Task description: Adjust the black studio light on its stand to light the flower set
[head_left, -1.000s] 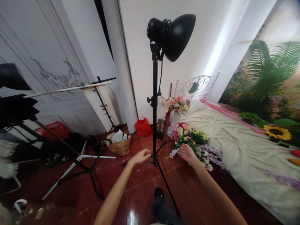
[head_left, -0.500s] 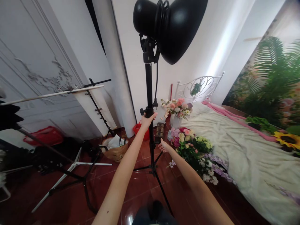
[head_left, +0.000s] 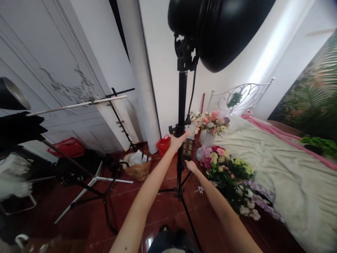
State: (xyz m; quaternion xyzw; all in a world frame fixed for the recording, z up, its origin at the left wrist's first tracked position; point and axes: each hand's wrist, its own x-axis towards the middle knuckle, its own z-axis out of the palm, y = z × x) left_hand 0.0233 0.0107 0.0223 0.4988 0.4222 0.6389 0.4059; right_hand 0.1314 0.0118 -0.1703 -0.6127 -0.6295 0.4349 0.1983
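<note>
A black light stand (head_left: pixel 182 95) rises in front of me, carrying a large black studio lamp (head_left: pixel 223 31) at its top. A plug (head_left: pixel 187 120) dangles on a cord beside the pole. My left hand (head_left: pixel 177 141) is wrapped around the pole just under the upper collar (head_left: pixel 179 130) with its knob. Lower down, my right hand (head_left: pixel 191 166) is closed at the lower collar (head_left: pixel 180 166), on the pole's right side; its fingertips are partly hidden. The stand's legs (head_left: pixel 186 214) are spread on the red tiles.
Flower bunches (head_left: pixel 223 161) and a bed (head_left: pixel 284 161) are on the right. A wicker basket (head_left: pixel 139 171), a red bag (head_left: pixel 163 144) and another stand (head_left: pixel 105 200) with spread legs are on the left. A small brown chest (head_left: pixel 187 149) sits behind the pole.
The view has shifted left, so the stand appears further right and the lamp larger, closer to the camera. My left hand keeps its hold; my right fingers have closed in at the lower collar.
</note>
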